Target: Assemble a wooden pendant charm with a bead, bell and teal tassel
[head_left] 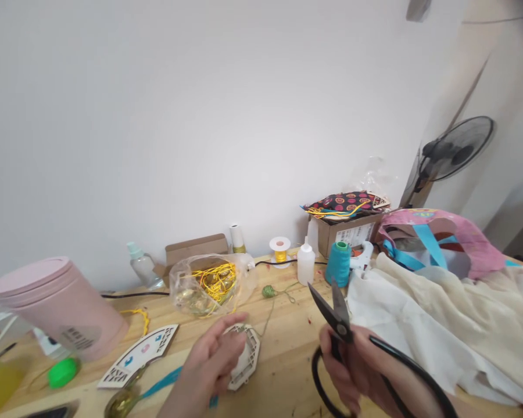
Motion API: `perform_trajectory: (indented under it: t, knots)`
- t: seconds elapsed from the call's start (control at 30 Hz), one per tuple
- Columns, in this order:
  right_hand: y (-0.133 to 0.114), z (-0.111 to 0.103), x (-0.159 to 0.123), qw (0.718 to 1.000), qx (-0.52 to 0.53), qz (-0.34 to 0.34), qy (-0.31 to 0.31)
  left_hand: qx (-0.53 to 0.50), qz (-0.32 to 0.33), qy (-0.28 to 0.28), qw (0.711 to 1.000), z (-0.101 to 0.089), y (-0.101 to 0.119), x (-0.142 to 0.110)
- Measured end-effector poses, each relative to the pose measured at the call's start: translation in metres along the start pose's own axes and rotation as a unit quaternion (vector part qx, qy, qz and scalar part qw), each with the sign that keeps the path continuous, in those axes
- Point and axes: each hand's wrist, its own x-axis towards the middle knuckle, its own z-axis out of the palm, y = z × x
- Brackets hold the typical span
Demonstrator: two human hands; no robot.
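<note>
My right hand [346,363] is wrapped around black-handled scissors [342,328] near their pivot. The blades are spread apart and point up; the large loop handles show on both sides of the hand. My left hand [215,363] has its index finger stretched out and the other fingers curled at the edge of a pale octagonal lattice frame [251,360], partly hidden behind them. How firmly they grip it is not plain. Thin green thread [269,319] runs from the frame to a small green thread ball [268,291]. A blue ribbon [162,381] lies beside the left wrist.
A fan-shaped wooden piece [142,355], pink bin [65,307] and bag of yellow cord [215,284] are on the left. Behind stand a thread spool [280,251], white squeeze bottle [305,266], teal thread cone [338,266] and cardboard box [348,232]. Cream cloth [422,313] covers the right.
</note>
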Motion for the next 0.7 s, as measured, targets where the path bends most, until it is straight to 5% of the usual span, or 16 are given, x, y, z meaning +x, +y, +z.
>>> perform_trajectory:
  t: [0.13, 0.33, 0.53, 0.7]
  knots:
    - [-0.019, -0.011, 0.038, 0.966, 0.228, -0.070, 0.096, 0.136, 0.095, 0.047, 0.985, 0.005, -0.001, -0.003]
    - [-0.032, -0.046, 0.034, 0.914, 0.339, -0.175, 0.138, 0.382, 0.192, -0.033, 0.903, 0.057, 0.000, 0.021]
    - [-0.037, -0.064, 0.017, 0.894, 0.365, -0.211, 0.153, 0.463, 0.176, -0.054, 0.867, 0.084, 0.002, 0.057]
    - [-0.044, -0.063, 0.013, 0.887, 0.379, -0.232, 0.128, 0.476, 0.151, -0.044, 0.865, 0.103, 0.004, 0.057]
